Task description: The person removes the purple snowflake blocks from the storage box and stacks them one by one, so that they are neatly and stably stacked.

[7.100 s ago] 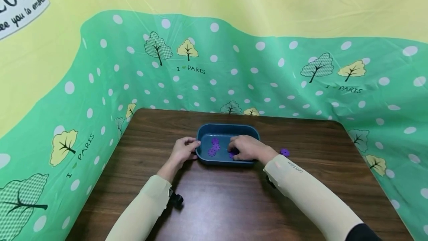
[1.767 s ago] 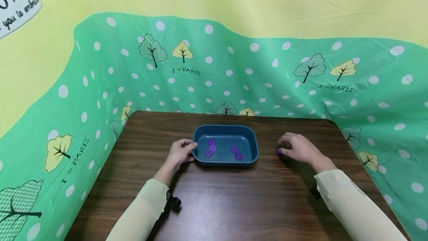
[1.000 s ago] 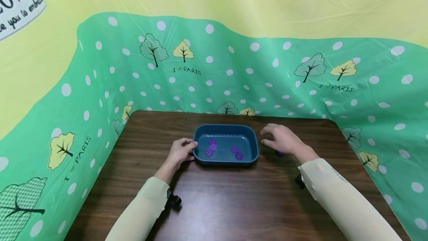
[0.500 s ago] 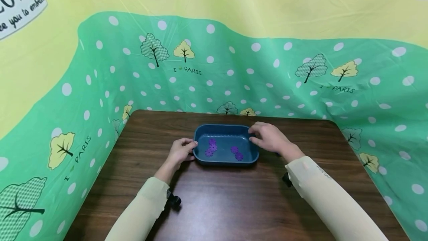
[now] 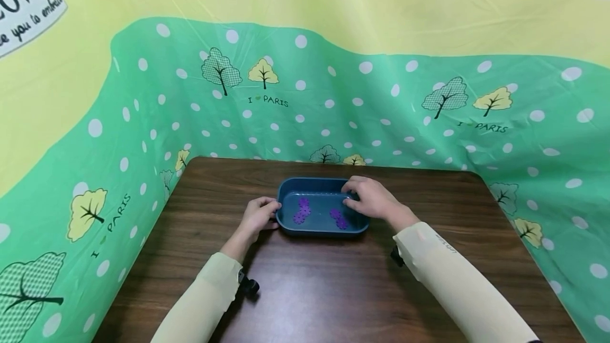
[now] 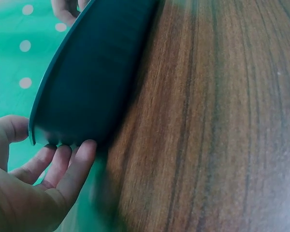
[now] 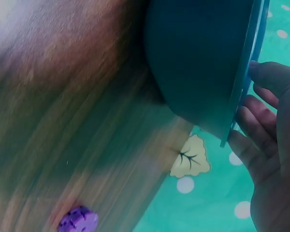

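Observation:
A dark blue oblong tray (image 5: 314, 183) stands mid-table with several purple flower-shaped pieces (image 5: 303, 209) inside. My left hand (image 5: 259, 215) grips its left end; in the left wrist view the thumb is on the rim and the fingers (image 6: 67, 162) are under the tray (image 6: 96, 72). My right hand (image 5: 370, 198) lies over the tray's right end. In the right wrist view its thumb and fingers (image 7: 258, 116) sit on either side of the tray's rim (image 7: 241, 92). One purple piece (image 7: 78, 220) lies loose on the wood to the right, hidden in the head view.
The dark wooden table (image 5: 333, 290) is walled on three sides by a green dotted cloth (image 5: 143, 136) with tree prints. Small black wrist camera mounts (image 5: 249, 285) hang under both forearms.
My right hand left the loose purple piece on the table and moved left to the tray's right end. The left hand and the tray have stayed put.

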`<state>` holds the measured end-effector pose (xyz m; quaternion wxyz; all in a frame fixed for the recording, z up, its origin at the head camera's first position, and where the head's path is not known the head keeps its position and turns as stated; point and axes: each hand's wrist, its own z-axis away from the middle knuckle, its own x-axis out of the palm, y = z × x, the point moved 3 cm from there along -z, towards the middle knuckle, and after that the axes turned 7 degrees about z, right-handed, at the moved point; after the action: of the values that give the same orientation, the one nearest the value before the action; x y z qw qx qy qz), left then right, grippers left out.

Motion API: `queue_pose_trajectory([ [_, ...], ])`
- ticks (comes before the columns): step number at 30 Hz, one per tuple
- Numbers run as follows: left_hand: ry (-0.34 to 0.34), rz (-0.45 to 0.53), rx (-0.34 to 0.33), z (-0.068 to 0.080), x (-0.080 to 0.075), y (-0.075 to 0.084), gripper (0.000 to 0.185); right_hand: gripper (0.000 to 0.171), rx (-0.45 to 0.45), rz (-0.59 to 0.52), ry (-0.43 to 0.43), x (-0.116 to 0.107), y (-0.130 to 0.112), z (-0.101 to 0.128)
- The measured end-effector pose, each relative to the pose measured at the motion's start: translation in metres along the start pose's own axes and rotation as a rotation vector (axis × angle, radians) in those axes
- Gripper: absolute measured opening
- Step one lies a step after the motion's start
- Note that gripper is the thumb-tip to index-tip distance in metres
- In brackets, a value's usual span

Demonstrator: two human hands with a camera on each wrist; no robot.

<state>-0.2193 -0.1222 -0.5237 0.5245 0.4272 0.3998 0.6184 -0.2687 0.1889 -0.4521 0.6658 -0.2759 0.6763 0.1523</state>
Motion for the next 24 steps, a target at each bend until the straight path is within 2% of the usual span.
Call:
queue_pose_trajectory([
  [14, -0.023, -0.004, 0.002, 0.002, -0.001, -0.001, 0.034, 0.032, -0.051, 0.018, -0.103, 0.024, -0.02, -0.008],
  [24, -0.011, 0.005, -0.002, 0.0, -0.002, -0.002, 0.03, 0.031, -0.051, 0.048, -0.177, 0.038, -0.025, -0.014],
])
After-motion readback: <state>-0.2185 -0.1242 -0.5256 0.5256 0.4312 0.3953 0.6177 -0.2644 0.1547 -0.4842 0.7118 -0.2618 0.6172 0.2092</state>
